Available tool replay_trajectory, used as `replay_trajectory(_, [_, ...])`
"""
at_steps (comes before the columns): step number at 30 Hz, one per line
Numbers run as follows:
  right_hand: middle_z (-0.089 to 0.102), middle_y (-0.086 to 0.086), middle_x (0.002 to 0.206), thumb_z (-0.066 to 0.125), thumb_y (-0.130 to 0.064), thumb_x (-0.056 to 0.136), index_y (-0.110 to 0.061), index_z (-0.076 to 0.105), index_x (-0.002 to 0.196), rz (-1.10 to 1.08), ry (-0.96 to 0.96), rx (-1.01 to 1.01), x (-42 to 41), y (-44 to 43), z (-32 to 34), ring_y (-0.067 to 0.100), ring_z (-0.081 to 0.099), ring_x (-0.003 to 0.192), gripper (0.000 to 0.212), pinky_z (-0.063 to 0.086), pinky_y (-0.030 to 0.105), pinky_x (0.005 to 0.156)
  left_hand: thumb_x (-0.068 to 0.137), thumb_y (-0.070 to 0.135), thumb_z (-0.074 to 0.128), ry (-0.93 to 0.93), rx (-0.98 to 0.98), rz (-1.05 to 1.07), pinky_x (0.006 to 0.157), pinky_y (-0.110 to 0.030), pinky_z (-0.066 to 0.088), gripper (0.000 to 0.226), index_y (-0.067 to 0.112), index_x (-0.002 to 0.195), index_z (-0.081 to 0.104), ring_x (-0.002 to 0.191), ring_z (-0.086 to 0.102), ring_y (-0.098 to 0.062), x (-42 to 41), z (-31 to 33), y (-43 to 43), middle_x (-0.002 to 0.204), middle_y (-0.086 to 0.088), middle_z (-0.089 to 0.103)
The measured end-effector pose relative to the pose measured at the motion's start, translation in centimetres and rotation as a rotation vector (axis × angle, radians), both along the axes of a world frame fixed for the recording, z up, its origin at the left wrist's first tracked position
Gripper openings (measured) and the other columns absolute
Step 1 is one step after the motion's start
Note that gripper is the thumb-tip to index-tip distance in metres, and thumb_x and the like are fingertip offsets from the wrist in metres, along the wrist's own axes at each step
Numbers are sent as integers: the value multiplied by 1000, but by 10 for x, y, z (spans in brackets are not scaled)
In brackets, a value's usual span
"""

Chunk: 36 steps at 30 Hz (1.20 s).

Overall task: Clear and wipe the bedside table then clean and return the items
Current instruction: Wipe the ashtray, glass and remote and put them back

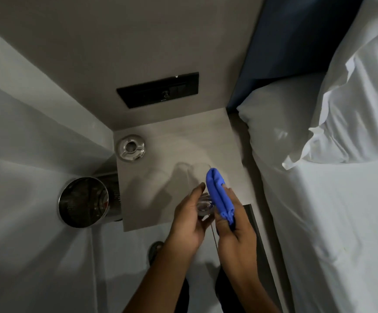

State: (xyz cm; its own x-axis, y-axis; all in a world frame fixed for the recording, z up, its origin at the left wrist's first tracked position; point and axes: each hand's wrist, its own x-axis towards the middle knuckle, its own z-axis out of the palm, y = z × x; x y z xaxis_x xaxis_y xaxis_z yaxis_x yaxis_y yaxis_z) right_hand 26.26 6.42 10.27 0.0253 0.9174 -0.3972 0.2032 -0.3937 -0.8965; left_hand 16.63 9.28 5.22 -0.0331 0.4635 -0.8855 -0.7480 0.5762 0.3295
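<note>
A clear drinking glass [198,177] is held on its side above the beige bedside table [160,195]. My left hand [189,219] grips its base. My right hand [234,224] holds a folded blue cloth [218,194], which is pressed along the right side of the glass toward its rim. A glass ashtray [131,147] sits at the table's back left corner. The glass is faint and blurred, so its rim is hard to make out.
A shiny metal waste bin [84,202] stands on the floor left of the table. A black switch panel [158,90] is on the wall behind. The bed with white sheet [330,222] and pillows [280,129] borders the table's right side.
</note>
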Motion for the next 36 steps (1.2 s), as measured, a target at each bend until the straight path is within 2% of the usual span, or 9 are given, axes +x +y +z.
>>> replay_trajectory(2, [63, -23, 127, 56, -11, 94, -53, 53, 129, -92, 35, -32, 13, 17, -2, -8, 57, 116, 55, 47, 31, 103, 79, 29, 78, 216, -14, -14, 69, -33, 60, 54, 6, 124, 61, 81, 70, -22, -2, -16, 33, 111, -16, 69])
replay_trajectory(3, [66, -22, 123, 56, -18, 94, -53, 55, 127, -121, 42, -43, 21, 24, -3, -4, 60, 113, 48, 47, 33, 103, 78, 26, 79, 369, -18, -51, 69, -33, 60, 50, 9, 121, 60, 79, 70, -20, -7, -23, 52, 114, -16, 69])
replay_trajectory(9, [68, -17, 124, 54, -25, 91, -48, 60, 125, -182, 139, -90, 64, 35, -15, 1, 61, 118, 41, 44, 42, 106, 71, 25, 81, 1189, 52, -580, 92, -33, 53, 61, 9, 126, 57, 101, 64, -37, -33, -55, 166, 130, -19, 49])
replay_trajectory(15, [71, -5, 122, 59, -25, 91, -37, 62, 127, -261, 211, -152, 90, 23, -34, 20, 64, 118, 38, 41, 60, 106, 79, 22, 72, 1553, 166, -818, 87, -41, 50, 47, 13, 121, 56, 114, 57, -35, -29, -79, 213, 133, -16, 48])
replay_trajectory(18, [70, -1, 124, 53, -12, 98, -36, 61, 129, -270, 247, -194, 103, 14, -44, 26, 62, 120, 40, 39, 63, 107, 81, 19, 68, 1625, 226, -916, 96, -41, 48, 52, 17, 131, 54, 128, 46, -31, -24, -94, 228, 142, -16, 40])
replay_trajectory(22, [69, -9, 125, 52, -12, 99, -37, 60, 129, -258, 214, -163, 112, 14, -46, 13, 63, 119, 40, 44, 52, 106, 81, 15, 68, 1669, 354, -964, 104, -40, 43, 68, 14, 143, 42, 130, 46, -32, -23, -104, 247, 141, -17, 45])
replay_trajectory(28, [71, -15, 120, 55, -34, 93, -42, 61, 125, -299, 186, -109, 117, 21, -36, 8, 65, 114, 34, 47, 47, 103, 88, 24, 66, 1622, 317, -1128, 120, -37, 22, 76, 13, 152, 28, 148, 24, -33, -14, -87, 249, 158, -15, 31])
replay_trajectory(33, [68, -18, 122, 54, -34, 98, -38, 59, 128, -399, 148, -86, 135, 23, -25, 1, 62, 115, 31, 47, 38, 103, 85, 18, 63, 1494, 662, -834, 109, -41, 39, 55, 16, 138, 48, 128, 49, -29, 54, -30, 164, 139, -11, 55])
replay_trajectory(36, [69, -22, 114, 53, -31, 99, -33, 60, 126, -461, 79, -29, 157, 22, -15, -5, 63, 106, 28, 49, 17, 89, 86, 17, 61, 1286, 754, -701, 90, -31, 52, 41, 27, 125, 56, 110, 60, -15, 106, 1, 102, 121, 5, 62])
